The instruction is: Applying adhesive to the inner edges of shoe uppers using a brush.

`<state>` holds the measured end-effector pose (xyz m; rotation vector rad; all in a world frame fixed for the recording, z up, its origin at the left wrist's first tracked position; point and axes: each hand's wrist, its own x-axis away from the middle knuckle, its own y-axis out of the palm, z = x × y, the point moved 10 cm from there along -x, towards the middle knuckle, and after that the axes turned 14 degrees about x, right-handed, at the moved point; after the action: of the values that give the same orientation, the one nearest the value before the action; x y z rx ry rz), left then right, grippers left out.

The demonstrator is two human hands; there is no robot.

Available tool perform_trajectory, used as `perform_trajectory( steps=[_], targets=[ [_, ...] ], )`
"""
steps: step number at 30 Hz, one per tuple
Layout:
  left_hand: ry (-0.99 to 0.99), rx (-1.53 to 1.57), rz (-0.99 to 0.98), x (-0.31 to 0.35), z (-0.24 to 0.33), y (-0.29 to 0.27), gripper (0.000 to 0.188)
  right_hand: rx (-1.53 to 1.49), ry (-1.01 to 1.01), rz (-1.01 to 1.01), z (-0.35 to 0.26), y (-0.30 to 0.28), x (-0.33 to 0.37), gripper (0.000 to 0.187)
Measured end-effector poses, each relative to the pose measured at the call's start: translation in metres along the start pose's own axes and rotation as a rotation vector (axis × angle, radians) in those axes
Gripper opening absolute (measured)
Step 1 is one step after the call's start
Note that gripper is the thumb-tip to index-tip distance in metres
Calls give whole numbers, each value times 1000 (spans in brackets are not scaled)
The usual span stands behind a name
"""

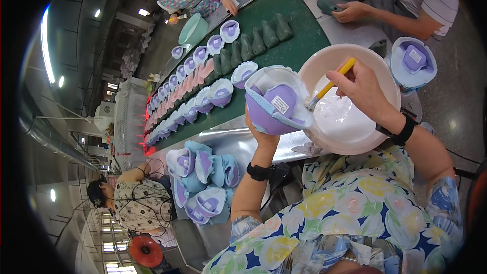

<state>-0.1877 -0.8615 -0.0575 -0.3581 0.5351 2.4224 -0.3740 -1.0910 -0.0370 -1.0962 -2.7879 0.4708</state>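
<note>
My left hand (264, 133) is closed around a purple and light blue shoe upper (276, 101), its opening turned up and a white label showing inside. Between the fingers of my right hand (361, 86) is a brush with a yellow handle (335, 79). The brush's bristles (310, 103) touch the upper's pale edge on its right side. Beneath the brush sits a wide, pale pink basin (390, 122) with white liquid (342, 122) in it. The basin's left rim lies right beside the upper.
A green conveyor belt (304, 30) carries rows of uppers and dark green shoe lasts (257, 40). More uppers lie heaped (205, 172) at the lower left. Another stack of uppers (413, 63) stands right of the basin. Co-workers are across the belt and at left; one holds lasts (329, 6).
</note>
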Motion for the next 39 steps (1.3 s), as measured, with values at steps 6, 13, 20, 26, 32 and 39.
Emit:
perform_trajectory(
  steps=[6,13,20,26,32,39],
  targets=[
    [143,-93,57,-1,10,-7,41,-162,93,-108,9,23,11,36],
    [-149,-126,51,-19,-2,-37,38,-220,-188,-83,-20,6,12,23],
    [-1015,654,-233,55,-67,35,42,18,-772,-41,-71,-3,35,23],
    [-1292,1019,-4,119,-112,45,46,111,-1114,-189,-113,35,59,19],
    [-1202,804,-19,90,-81,57,51,303,-842,-268,-76,37,26,18],
    [-829,710,-166,57,-58,40,44,302,-514,-436,-50,31,4,15]
  ],
)
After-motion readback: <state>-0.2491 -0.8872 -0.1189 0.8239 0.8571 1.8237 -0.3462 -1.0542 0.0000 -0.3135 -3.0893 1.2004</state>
